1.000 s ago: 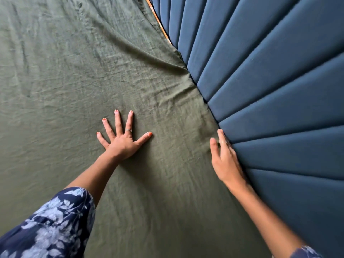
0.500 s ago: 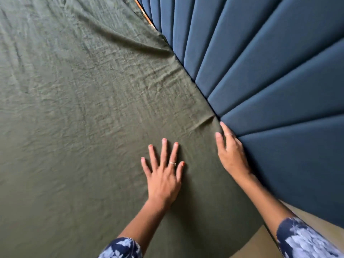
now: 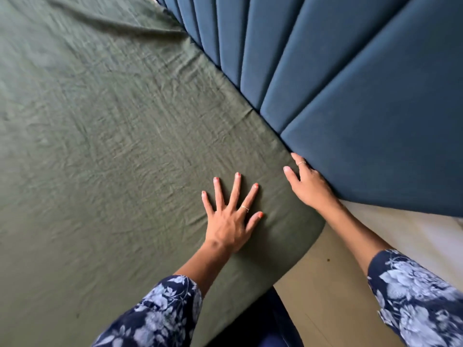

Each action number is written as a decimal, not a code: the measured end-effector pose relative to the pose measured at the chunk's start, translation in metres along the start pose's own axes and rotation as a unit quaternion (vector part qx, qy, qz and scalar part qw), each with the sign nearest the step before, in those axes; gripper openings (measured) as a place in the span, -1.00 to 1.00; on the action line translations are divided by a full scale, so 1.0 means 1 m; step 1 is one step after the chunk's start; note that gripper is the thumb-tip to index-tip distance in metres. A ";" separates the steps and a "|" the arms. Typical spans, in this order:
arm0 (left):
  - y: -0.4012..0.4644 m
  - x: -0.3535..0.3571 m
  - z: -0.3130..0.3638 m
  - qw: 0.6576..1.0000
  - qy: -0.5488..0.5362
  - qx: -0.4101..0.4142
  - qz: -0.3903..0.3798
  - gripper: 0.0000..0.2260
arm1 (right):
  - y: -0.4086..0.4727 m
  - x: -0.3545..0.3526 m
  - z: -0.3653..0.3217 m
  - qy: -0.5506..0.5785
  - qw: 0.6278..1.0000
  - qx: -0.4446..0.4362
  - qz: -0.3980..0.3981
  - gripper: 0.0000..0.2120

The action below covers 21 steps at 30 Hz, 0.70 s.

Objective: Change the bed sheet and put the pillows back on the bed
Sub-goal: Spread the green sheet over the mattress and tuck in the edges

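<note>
A dark green bed sheet [image 3: 105,151] covers the mattress, wrinkled across most of its surface and smooth over the near corner. My left hand [image 3: 231,219] lies flat on the sheet near that corner, fingers spread and straight. My right hand [image 3: 309,185] sits at the seam where the sheet meets the blue headboard [image 3: 363,101]; its thumb and one finger show, and the other fingers are hidden in the gap. No pillows are in view.
The padded blue headboard with vertical channels runs along the right and top. Below the mattress corner lies a beige floor [image 3: 333,284]. A white wall strip [image 3: 413,231] shows under the headboard's end.
Both hands have slid along the headboard edge to the mattress corner. The left hand's fingers have spread wider. The floor and corner have come into view.
</note>
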<state>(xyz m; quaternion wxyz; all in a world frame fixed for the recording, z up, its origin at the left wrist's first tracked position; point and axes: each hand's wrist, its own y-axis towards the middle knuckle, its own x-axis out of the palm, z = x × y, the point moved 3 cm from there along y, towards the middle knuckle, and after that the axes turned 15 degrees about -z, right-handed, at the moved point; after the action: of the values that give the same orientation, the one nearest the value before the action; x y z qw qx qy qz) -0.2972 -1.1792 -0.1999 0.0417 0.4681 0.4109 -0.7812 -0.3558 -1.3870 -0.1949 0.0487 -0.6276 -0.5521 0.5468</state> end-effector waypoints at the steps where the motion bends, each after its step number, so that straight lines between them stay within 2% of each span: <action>1: -0.004 0.003 0.010 1.000 0.004 0.006 -0.004 -0.40 | -0.007 0.001 0.004 0.016 1.000 0.011 0.001 -0.50; 5: -0.009 0.013 0.036 1.000 0.016 0.018 -0.007 -0.33 | -0.054 0.023 0.031 0.078 0.994 0.020 0.075 -0.54; 7: -0.015 0.018 0.045 0.999 0.015 0.023 -0.017 -0.32 | -0.081 0.039 0.051 0.185 0.977 0.085 0.058 -0.56; 9: -0.020 0.022 0.052 0.999 0.016 0.032 -0.027 -0.31 | -0.098 0.047 0.068 0.244 0.959 0.144 0.017 -0.58; 14: -0.029 0.019 0.073 0.997 0.009 0.028 -0.073 -0.24 | -0.096 0.042 0.089 0.215 0.966 0.140 -0.015 -0.48; 18: -0.029 0.021 0.089 0.995 0.019 -0.002 -0.097 -0.18 | -0.082 0.037 0.090 0.204 0.975 0.081 -0.033 -0.75; 21: -0.027 0.024 0.092 0.995 0.020 -0.015 -0.101 -0.18 | -0.072 0.039 0.095 0.221 0.973 0.059 -0.022 -0.68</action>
<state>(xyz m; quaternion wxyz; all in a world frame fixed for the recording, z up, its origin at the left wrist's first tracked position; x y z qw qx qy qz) -0.3863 -1.2163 -0.1811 -0.0386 0.4395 0.4681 -0.7656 -0.4804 -1.3818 -0.2101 0.2187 -0.7169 -0.5076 0.4249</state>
